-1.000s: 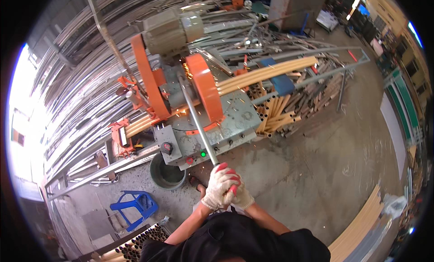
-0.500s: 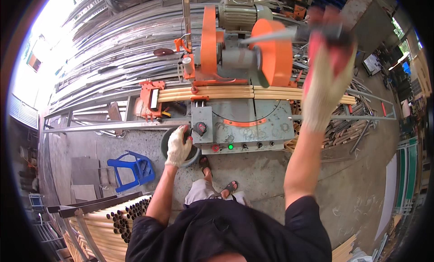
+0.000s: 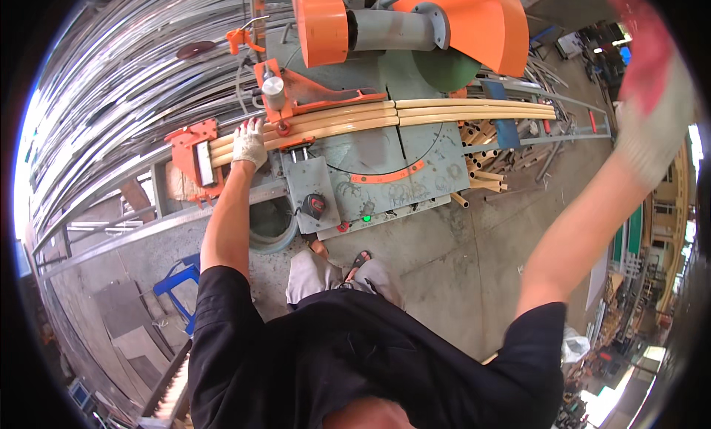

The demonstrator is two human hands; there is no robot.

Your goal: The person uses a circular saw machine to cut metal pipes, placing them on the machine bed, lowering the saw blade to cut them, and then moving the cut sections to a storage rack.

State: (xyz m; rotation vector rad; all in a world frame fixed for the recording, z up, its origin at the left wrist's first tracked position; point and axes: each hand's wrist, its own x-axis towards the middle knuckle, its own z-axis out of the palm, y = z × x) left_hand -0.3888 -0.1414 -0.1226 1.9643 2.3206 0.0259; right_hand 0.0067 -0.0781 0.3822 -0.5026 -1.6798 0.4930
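Observation:
My left hand, in a cream glove with red fingertips, lies on the pale gold tubes beside the orange clamp. Its fingers are stretched over them, not wrapped round. The tubes lie side by side across the grey table of a cut-off saw, split by a narrow gap at the slot. Above them is the orange-guarded saw head, with part of its dark green disc showing. Gloved and blurred, my right hand is raised at the far right, apart from the tubes; its fingers are unclear.
A tape measure lies on the saw's grey box. Below is a round bin. An orange end stop stands at the tubes' left end. Long metal bars fill the back left, and a blue stool stands on the floor.
My left hand has gone from beside the tape measure up onto the tubes. My right hand has moved away from the saw's handle to the far right. The view has shifted.

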